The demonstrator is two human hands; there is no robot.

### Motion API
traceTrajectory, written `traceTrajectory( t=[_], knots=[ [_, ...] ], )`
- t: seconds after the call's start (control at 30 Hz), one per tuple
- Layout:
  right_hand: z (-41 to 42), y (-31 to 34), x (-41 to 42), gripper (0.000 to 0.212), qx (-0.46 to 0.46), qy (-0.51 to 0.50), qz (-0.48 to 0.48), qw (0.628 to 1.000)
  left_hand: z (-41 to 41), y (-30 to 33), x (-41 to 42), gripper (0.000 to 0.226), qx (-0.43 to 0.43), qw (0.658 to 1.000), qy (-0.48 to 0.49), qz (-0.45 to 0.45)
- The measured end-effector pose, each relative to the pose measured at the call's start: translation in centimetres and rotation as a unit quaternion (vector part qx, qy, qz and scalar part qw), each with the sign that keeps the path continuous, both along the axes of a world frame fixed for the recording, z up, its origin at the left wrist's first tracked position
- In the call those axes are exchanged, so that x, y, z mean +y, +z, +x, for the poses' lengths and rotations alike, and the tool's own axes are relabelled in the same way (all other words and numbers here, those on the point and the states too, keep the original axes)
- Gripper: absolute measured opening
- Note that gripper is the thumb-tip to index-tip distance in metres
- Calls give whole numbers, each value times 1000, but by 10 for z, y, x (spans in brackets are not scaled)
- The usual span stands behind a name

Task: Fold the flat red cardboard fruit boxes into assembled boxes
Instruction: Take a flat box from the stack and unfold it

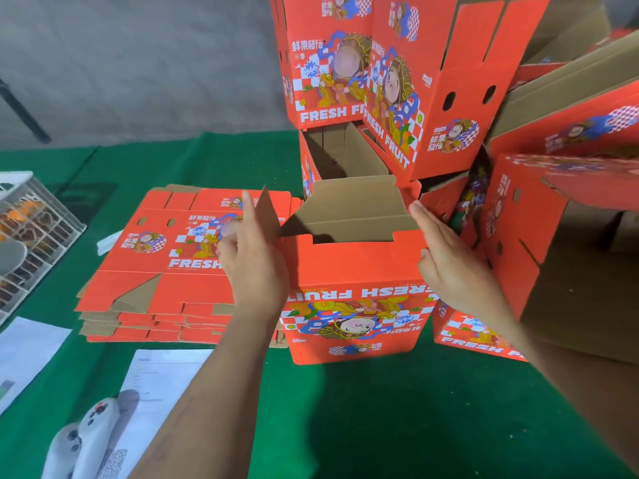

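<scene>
- A half-erected red cardboard fruit box (pixel 356 305) stands on the green-covered table (pixel 380 409), its top flaps not yet folded, printed side upside down toward the person.
- The left hand (pixel 254 267), fingers straight, presses against the box's left side by an upright brown flap (pixel 268 216); the right hand (pixel 446 261), also flat and released, presses the right side.
- Just left lies a stack of flat red cardboard blanks (pixel 166 271), several still to fold.
- Behind and right, finished red boxes (pixel 397 81) are piled up, so the job looks well under way.
- Panels read "FRESH FRUIT" beside Chinese characters and a cartoon figure.
- White paper sheets (pixel 152 392) lie nearby.
</scene>
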State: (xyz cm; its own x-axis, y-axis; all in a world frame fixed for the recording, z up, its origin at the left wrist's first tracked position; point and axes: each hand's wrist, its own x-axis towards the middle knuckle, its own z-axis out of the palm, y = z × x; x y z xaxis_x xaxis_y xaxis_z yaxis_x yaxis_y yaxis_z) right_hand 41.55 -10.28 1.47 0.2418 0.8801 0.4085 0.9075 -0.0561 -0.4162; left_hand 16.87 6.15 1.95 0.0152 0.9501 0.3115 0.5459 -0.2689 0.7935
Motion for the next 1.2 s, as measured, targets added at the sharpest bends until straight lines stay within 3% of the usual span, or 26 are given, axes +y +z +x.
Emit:
traceTrajectory(
  t=[0.07,0.13,0.23,0.3,0.4,0.53,0.6,0.7,0.77,0.87,0.93,1.07,1.13,1.2],
  knots=[
    [-2,-1,0,81,2,0,-1,1000,3,-1,3,37,-23,998,17,-50],
    [-1,-2,-3,80,4,3,6,1000,0,6,-1,43,44,996,-46,65],
    [-2,0,-6,77,2,10,11,1000,-9,8,-1,47,167,933,-231,217],
    [-4,2,-6,76,1,18,5,1000,-15,6,10,39,177,917,-298,197],
    [-6,5,-5,75,9,26,-8,1000,-21,11,16,42,177,887,-425,32],
    [-2,5,-5,72,14,32,-21,999,-3,13,21,73,308,891,-332,23],
    [-2,3,-6,63,-7,47,-33,998,9,17,27,73,307,908,-285,-20],
    [0,0,-8,55,-8,56,-59,997,23,12,33,78,358,897,-259,-23],
    [1,0,-7,53,26,54,-70,996,26,6,34,72,311,919,-241,11],
    [0,0,-6,39,96,45,-81,991,19,0,37,56,175,958,-225,43],
    [-2,2,-5,29,155,29,-74,985,14,-4,38,66,154,961,-230,-3],
    [-6,6,3,49,270,-51,-56,960,14,-8,36,40,195,948,-249,-22],
    [-3,2,8,60,293,-118,-75,946,15,-2,34,54,211,940,-263,-49],
    [0,-1,12,83,306,-124,-119,936,16,4,32,78,248,929,-263,-76]
  ],
)
